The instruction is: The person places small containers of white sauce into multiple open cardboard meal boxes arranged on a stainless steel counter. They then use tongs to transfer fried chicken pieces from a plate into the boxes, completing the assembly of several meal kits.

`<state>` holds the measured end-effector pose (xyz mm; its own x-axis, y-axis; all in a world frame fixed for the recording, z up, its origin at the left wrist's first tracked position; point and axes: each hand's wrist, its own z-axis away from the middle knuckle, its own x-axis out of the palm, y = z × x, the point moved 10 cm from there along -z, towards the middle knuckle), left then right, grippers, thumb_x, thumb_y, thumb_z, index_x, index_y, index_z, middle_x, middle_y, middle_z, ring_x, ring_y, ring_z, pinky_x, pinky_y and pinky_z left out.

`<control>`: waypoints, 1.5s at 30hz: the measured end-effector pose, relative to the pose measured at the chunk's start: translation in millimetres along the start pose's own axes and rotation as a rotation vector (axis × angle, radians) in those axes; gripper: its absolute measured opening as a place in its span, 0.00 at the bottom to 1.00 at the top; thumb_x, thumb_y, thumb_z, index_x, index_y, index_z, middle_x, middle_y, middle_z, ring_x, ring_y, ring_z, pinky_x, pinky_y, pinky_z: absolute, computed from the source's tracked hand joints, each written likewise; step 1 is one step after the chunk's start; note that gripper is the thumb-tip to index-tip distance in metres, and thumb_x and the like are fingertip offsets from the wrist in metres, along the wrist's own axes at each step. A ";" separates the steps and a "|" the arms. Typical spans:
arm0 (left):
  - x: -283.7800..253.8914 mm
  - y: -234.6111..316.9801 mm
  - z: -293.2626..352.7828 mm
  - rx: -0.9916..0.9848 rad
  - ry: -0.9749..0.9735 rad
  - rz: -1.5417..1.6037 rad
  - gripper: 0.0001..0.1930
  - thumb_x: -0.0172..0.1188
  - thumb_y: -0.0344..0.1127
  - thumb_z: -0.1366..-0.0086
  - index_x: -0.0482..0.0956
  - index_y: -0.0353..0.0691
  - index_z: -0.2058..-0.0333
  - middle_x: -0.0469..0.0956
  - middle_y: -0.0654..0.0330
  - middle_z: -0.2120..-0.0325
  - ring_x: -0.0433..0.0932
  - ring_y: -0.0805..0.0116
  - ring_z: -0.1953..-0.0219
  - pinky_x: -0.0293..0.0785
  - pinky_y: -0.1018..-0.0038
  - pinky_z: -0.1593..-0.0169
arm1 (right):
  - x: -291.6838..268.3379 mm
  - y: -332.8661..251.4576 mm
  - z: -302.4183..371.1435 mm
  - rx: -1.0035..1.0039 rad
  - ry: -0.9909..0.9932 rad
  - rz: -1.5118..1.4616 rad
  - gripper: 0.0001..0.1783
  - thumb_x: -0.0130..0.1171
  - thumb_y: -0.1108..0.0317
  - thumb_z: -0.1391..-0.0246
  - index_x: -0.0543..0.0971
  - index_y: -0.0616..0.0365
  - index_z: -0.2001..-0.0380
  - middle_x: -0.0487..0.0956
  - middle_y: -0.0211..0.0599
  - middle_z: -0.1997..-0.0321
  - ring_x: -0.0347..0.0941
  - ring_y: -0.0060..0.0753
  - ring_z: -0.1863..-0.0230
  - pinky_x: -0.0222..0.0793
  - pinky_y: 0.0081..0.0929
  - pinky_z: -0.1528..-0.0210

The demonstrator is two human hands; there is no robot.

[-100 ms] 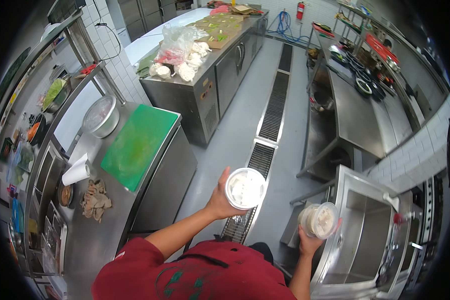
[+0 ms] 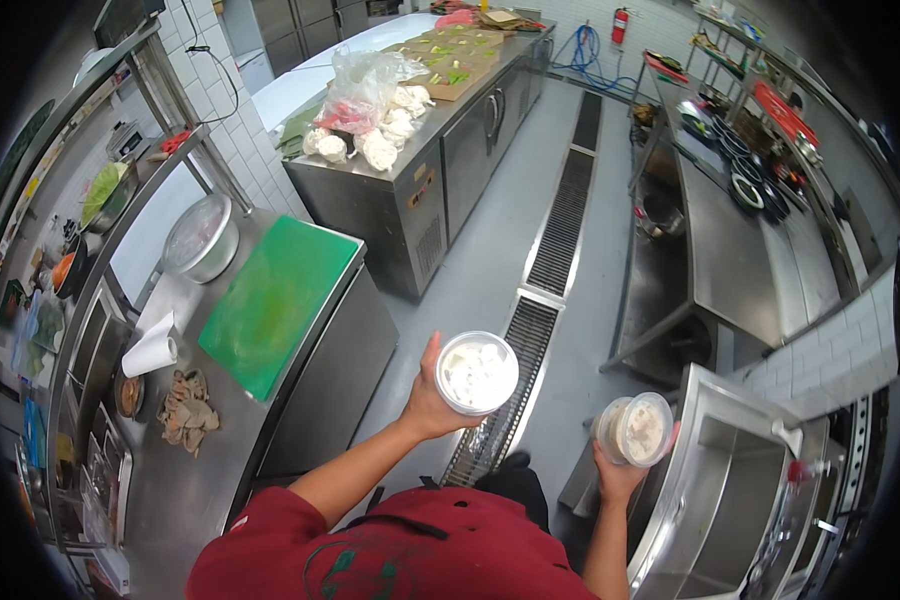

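Note:
My left hand (image 2: 432, 408) is wrapped round a round clear plastic tub (image 2: 477, 373) with white contents, held in front of me over the floor drain. Glare on its top hides the detail of what is inside. Off to the right, my right hand (image 2: 620, 474) grips what looks like a stack of clear plastic tubs (image 2: 642, 430) holding something pale. Those tubs are tilted, close to the left edge of the metal sink (image 2: 718, 480). Both hands are raised clear of any surface.
A green cutting board (image 2: 282, 300) lies on the steel counter at left, near a metal bowl (image 2: 202, 238), a paper roll (image 2: 150, 352) and a crumpled brown cloth (image 2: 188, 412). Further off, white vegetables (image 2: 380, 150) sit on a steel cabinet. A steel table (image 2: 735, 270) stands right.
The tub in my left hand has shifted slightly left, and its top shows less glare. The room has slid a little in the view. Both hands keep their hold.

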<state>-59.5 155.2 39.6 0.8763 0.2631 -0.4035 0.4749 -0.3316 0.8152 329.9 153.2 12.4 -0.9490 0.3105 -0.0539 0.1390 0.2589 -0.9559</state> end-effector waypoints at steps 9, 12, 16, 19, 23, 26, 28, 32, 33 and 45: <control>15.0 -105.7 -207.4 -0.090 0.298 0.064 0.78 0.86 0.36 0.59 0.25 0.37 0.26 0.71 0.46 0.39 0.74 0.52 0.37 0.65 0.56 0.30 | 175.4 54.8 -283.8 -0.103 -0.303 0.004 0.79 0.80 0.75 0.73 0.38 0.53 0.21 0.65 0.41 0.32 0.66 0.41 0.32 0.62 0.41 0.27; 17.2 -126.2 -279.2 -0.143 0.392 0.087 0.78 0.86 0.35 0.59 0.26 0.37 0.26 0.71 0.46 0.39 0.74 0.52 0.37 0.65 0.56 0.30 | 235.9 61.7 -372.5 -0.128 -0.396 -0.012 0.79 0.81 0.74 0.72 0.39 0.54 0.21 0.64 0.42 0.31 0.65 0.42 0.31 0.61 0.42 0.27; 10.5 -155.7 -379.1 -0.126 0.456 0.084 0.77 0.85 0.32 0.59 0.25 0.37 0.26 0.71 0.45 0.39 0.75 0.52 0.37 0.67 0.57 0.31 | 319.6 72.4 -482.2 -0.185 -0.453 0.045 0.80 0.83 0.70 0.72 0.38 0.56 0.21 0.62 0.45 0.30 0.65 0.43 0.30 0.60 0.43 0.26; 5.7 -193.9 -448.1 -0.129 0.500 0.048 0.76 0.84 0.30 0.59 0.26 0.36 0.26 0.72 0.45 0.40 0.76 0.52 0.38 0.68 0.58 0.32 | 380.8 89.1 -562.0 -0.219 -0.495 0.033 0.80 0.84 0.68 0.71 0.38 0.56 0.21 0.63 0.45 0.30 0.65 0.43 0.30 0.59 0.41 0.25; -3.8 -261.8 -535.5 -0.133 0.481 -0.037 0.78 0.83 0.28 0.59 0.22 0.39 0.26 0.67 0.49 0.37 0.72 0.56 0.35 0.64 0.58 0.29 | 472.1 109.2 -657.6 -0.221 -0.514 -0.024 0.79 0.84 0.68 0.70 0.38 0.56 0.21 0.65 0.44 0.30 0.64 0.42 0.29 0.59 0.40 0.25; -14.5 -305.6 -604.7 -0.135 0.503 0.073 0.78 0.83 0.27 0.59 0.22 0.40 0.26 0.67 0.49 0.37 0.72 0.57 0.35 0.66 0.58 0.30 | 532.7 129.3 -727.6 -0.198 -0.504 -0.058 0.79 0.84 0.68 0.70 0.39 0.55 0.21 0.64 0.44 0.29 0.63 0.42 0.28 0.58 0.40 0.25; -24.4 -331.0 -653.9 -0.130 0.523 0.134 0.78 0.83 0.27 0.59 0.21 0.40 0.26 0.67 0.49 0.37 0.72 0.57 0.35 0.67 0.58 0.31 | 574.7 138.1 -777.6 -0.184 -0.499 -0.078 0.79 0.84 0.68 0.70 0.39 0.56 0.21 0.63 0.44 0.29 0.63 0.42 0.28 0.57 0.40 0.24; -44.9 -364.3 -738.1 -0.161 0.511 0.018 0.79 0.83 0.26 0.59 0.20 0.44 0.25 0.65 0.49 0.36 0.71 0.55 0.35 0.70 0.57 0.32 | 648.0 156.9 -868.8 -0.187 -0.494 -0.061 0.78 0.84 0.68 0.69 0.40 0.57 0.21 0.62 0.45 0.28 0.62 0.42 0.27 0.55 0.40 0.23; -48.6 -372.3 -761.1 -0.161 0.525 0.040 0.79 0.83 0.26 0.59 0.20 0.44 0.25 0.64 0.49 0.36 0.71 0.55 0.35 0.70 0.57 0.32 | 667.5 160.1 -898.4 -0.216 -0.488 -0.056 0.78 0.84 0.69 0.69 0.40 0.57 0.21 0.61 0.45 0.27 0.61 0.43 0.27 0.55 0.40 0.23; -52.8 -446.5 -927.6 -0.311 0.896 -0.243 0.79 0.85 0.32 0.61 0.25 0.39 0.25 0.64 0.49 0.35 0.69 0.55 0.34 0.65 0.58 0.30 | 919.5 235.0 -1194.7 -0.411 -0.626 -0.050 0.75 0.83 0.70 0.67 0.42 0.58 0.22 0.61 0.47 0.28 0.62 0.44 0.27 0.58 0.41 0.24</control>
<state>-392.6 1129.9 82.3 0.3103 0.9262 -0.2144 0.4794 0.0423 0.8766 -172.2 1592.3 83.3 -0.9235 -0.2573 -0.2845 0.0692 0.6177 -0.7834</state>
